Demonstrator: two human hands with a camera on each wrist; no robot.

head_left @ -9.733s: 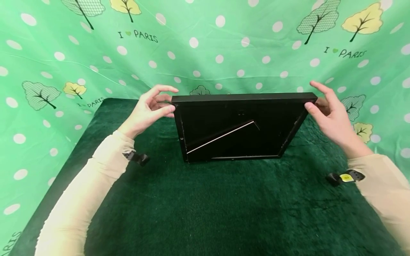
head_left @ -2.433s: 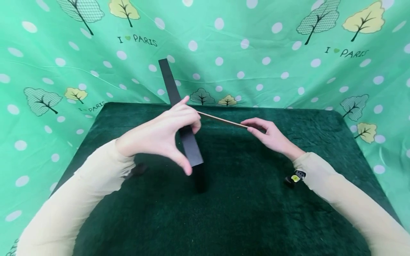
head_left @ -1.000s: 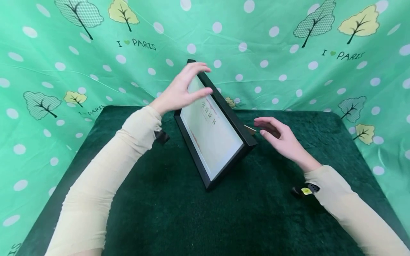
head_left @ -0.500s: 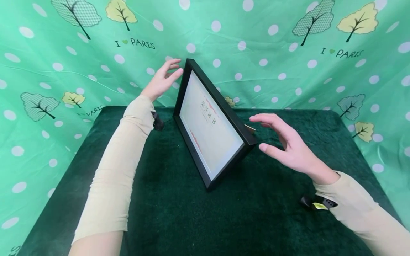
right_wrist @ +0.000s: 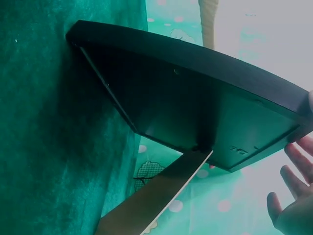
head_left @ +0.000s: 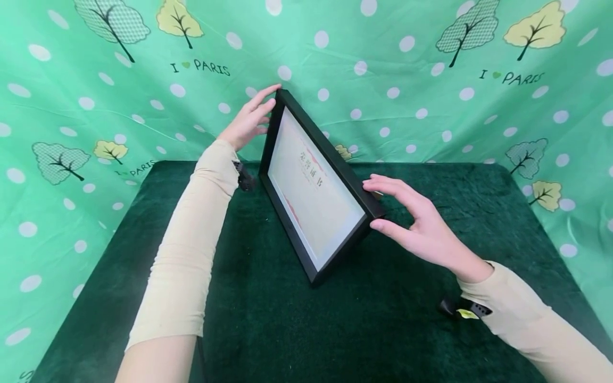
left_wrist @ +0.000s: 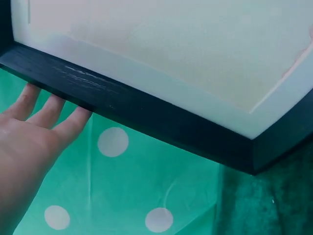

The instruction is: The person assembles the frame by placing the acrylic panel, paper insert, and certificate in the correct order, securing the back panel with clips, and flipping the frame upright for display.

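A black picture frame (head_left: 337, 162) leans back on the dark green cloth, turned at an angle. Behind its glass is a pale certificate (head_left: 306, 197) with dark characters and reddish trim. My left hand (head_left: 246, 119) holds the upper left corner; in the left wrist view several fingers (left_wrist: 73, 125) reach behind the side edge. My right hand (head_left: 421, 229) holds the right corner, thumb below it and fingers over the top edge. From the right wrist view the black back panel (right_wrist: 161, 103) shows, with a brown easel leg (right_wrist: 161, 193) folded out to the cloth.
Dark green plush cloth (head_left: 268, 330) covers the table around the frame. A green dotted curtain (head_left: 383, 32) with printed trees hangs close behind and along both sides. Dark wrist cameras (head_left: 246, 178) sit on both sleeves.
Earlier the back faced me; the frame was turned so the certificate shows, and its leg was pulled out. In the last half second both hands have closed in onto the corners.
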